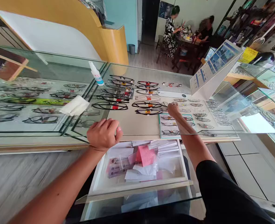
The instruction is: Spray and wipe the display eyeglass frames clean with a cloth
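Single head cam, worn by the person, facing forward and steeply down over the glass counter [128, 126]. Counter's near edge crosses below mid-frame, far edge above it, room floor [148, 58] beyond, well off. Open drawer [137, 192] under near edge, seen from above, close to lens. Left hand [104, 132] sits nearer the camera than right hand [173, 109]. Wide view.

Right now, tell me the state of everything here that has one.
Drawer: pulled open, papers inside.
Pink paper: creased.
Bottle: standing on the glass counter.
White cloth or tissue: folded.
Sign: standing.
Left hand: fingers curled.
Right hand: at a pair of glasses, grip unclear.
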{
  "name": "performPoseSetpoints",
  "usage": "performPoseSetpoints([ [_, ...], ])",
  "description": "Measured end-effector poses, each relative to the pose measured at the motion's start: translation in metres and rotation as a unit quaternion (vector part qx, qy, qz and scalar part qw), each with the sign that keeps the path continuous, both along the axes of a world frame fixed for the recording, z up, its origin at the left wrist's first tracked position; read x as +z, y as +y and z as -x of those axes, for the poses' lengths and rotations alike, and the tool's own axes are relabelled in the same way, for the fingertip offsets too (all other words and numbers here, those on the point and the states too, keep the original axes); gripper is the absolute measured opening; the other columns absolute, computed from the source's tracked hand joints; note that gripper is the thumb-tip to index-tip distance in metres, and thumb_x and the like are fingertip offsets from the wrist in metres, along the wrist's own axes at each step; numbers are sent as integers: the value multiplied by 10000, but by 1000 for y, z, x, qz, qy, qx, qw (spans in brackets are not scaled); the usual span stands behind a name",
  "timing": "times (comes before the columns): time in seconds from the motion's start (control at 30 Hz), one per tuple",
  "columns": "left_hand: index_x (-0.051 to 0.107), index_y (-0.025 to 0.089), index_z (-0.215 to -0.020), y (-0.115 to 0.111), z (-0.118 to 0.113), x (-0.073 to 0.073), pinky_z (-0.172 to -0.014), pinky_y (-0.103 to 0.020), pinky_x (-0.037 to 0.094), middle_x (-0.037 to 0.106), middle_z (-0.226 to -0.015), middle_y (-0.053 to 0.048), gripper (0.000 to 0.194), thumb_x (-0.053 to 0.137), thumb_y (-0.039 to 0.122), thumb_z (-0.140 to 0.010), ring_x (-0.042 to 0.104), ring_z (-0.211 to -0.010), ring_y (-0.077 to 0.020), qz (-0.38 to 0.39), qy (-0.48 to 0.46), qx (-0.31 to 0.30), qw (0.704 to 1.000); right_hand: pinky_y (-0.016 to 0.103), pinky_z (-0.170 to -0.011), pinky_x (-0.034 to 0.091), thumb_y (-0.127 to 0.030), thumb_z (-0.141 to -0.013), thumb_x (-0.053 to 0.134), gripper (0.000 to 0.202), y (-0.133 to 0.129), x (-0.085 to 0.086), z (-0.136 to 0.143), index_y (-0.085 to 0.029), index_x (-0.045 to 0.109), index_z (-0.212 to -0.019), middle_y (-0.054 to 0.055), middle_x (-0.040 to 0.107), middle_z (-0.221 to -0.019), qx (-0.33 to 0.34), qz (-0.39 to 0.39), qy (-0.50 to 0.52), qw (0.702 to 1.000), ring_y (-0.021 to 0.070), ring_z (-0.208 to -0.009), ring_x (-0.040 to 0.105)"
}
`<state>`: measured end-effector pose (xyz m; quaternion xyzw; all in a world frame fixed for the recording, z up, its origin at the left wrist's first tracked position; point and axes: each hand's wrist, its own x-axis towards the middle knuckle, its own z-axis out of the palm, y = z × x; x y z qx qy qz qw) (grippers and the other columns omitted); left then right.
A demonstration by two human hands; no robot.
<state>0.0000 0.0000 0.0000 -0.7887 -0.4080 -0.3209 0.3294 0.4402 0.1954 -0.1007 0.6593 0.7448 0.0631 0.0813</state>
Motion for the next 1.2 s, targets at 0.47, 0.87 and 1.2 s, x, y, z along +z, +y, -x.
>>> performPoseSetpoints([
  [0.47, 643, 257, -880, 4, 7, -20, -675, -440, 340, 720, -795, -69, 125, 593, 270, -994, 577, -714, -280, 40, -27, 14, 999, 659, -1375, 232, -390, -1212, 375, 553, 0, -12, -2, -173, 828, -1442, 226, 735, -1570, 10, 10, 53, 998, 427, -1591, 488],
  [0.87, 629, 259, -893, 1, 3, -12, -659, -430, 340, 700, -769, -57, 144, 562, 258, -1020, 559, -691, -275, 18, -16, 3, 1000, 623, -1404, 225, -362, -1211, 293, 599, 7, -22, -3, -206, 788, -1511, 140, 603, -1793, 14, 8, 77, 997, 420, -1695, 397],
  [1.2, 607, 264, -896, 1, 2, -10, -658, -426, 332, 657, -726, -43, 118, 573, 229, -1003, 547, -672, -276, 11, -17, -3, 1000, 583, -1369, 300, -356, -1194, 378, 531, -3, -13, -2, -206, 846, -1394, 159, 625, -1766, 0, -20, 119, 993, 398, -1639, 463],
])
